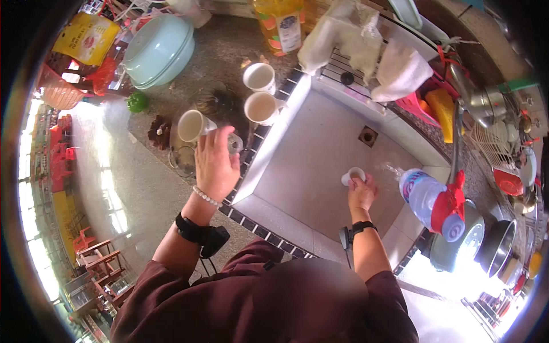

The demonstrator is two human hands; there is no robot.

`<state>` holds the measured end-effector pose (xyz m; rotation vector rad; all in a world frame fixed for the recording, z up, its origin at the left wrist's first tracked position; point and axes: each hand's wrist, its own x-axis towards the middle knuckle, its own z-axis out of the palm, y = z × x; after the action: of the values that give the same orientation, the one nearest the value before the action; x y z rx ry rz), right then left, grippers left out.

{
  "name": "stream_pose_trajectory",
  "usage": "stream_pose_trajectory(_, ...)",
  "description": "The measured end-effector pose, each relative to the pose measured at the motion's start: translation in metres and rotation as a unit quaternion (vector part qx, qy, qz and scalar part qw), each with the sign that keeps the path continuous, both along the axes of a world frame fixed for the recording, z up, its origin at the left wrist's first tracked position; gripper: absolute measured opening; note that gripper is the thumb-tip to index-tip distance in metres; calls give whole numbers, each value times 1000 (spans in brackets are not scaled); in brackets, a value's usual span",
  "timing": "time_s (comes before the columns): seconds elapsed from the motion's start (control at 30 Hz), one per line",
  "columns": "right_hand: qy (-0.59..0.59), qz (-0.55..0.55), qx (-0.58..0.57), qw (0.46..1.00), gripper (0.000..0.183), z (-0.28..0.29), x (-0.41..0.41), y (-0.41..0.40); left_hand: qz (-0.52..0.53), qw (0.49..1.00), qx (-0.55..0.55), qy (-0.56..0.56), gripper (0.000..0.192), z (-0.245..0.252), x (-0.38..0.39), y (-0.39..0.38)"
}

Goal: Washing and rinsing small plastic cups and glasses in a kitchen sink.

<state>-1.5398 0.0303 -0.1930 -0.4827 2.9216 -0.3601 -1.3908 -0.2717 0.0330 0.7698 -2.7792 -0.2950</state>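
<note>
My left hand (216, 160) is at the sink's left edge, thumb and fingers curled around a small clear glass (234, 144). A white mug (191, 126) stands just beyond those fingers on the counter. Two more, a white mug (260, 108) and a white cup (259, 78), stand by the sink's far left corner. Over the tiled sink (313, 141), my right hand (363, 191) holds a small white cup (354, 176) with its mouth facing up. Right of it, a plastic bottle (422, 197) tied with a red bag hangs from the faucet, and water sprays from its end.
A pale blue lidded basin (158, 51), a green pepper (137, 102) and a large orange drink bottle (281, 28) are on the counter. White cloths (401, 70) hang over a rack behind the sink. Metal basins (497, 246) stand at right. The drain (368, 136) is uncovered.
</note>
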Motion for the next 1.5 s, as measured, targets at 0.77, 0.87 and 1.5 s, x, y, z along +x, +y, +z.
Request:
stream_pose_trajectory(0.77, -140, -73, -261, 952, 20, -29, -29, 29, 33, 999, -41, 11, 65, 20, -16, 37)
stream_pose_trajectory(0.87, -345, -309, -539, 703, 24, 0, -46, 19, -18, 997, 1, 71, 56, 22, -18, 55)
stream_pose_trajectory(1.5, -174, 24, -392, 903, 22, 106, -47, 29, -29, 786, 589, -184, 53, -121, -205, 204)
